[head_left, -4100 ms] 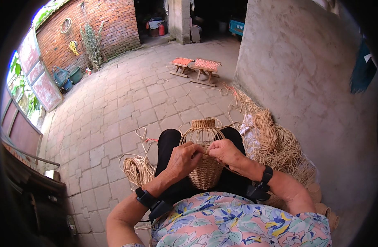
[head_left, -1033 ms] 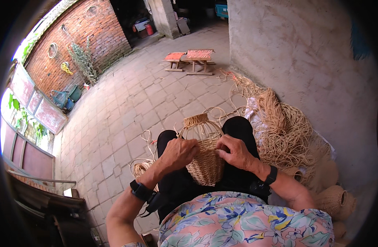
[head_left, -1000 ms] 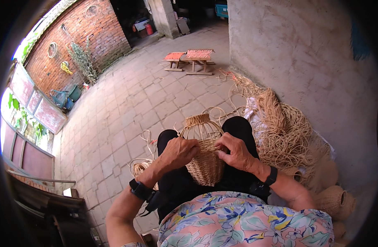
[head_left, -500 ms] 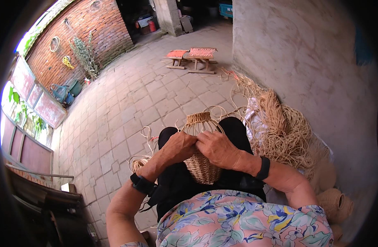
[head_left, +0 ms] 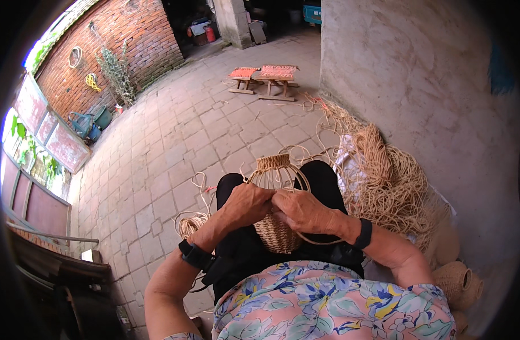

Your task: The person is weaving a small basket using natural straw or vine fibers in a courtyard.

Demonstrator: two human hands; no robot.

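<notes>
A half-woven straw basket (head_left: 277, 229) lies on my lap, its bare ribs and woven neck (head_left: 273, 162) pointing away from me. My left hand (head_left: 247, 205) and my right hand (head_left: 301, 211) both grip the basket at its middle, fingers meeting over the weave. A thin straw cord (head_left: 322, 241) loops down under my right wrist. Each of my wrists wears a black band.
A big heap of loose straw cord (head_left: 387, 181) lies to my right against the grey wall. A small coil of cord (head_left: 190, 224) sits on the paving at my left. Two low stools (head_left: 265, 76) stand further off. Finished woven pieces (head_left: 458, 281) rest at lower right.
My hands have drawn closer together on the basket's middle; the right hand slid left to meet the left. The basket stayed on my lap.
</notes>
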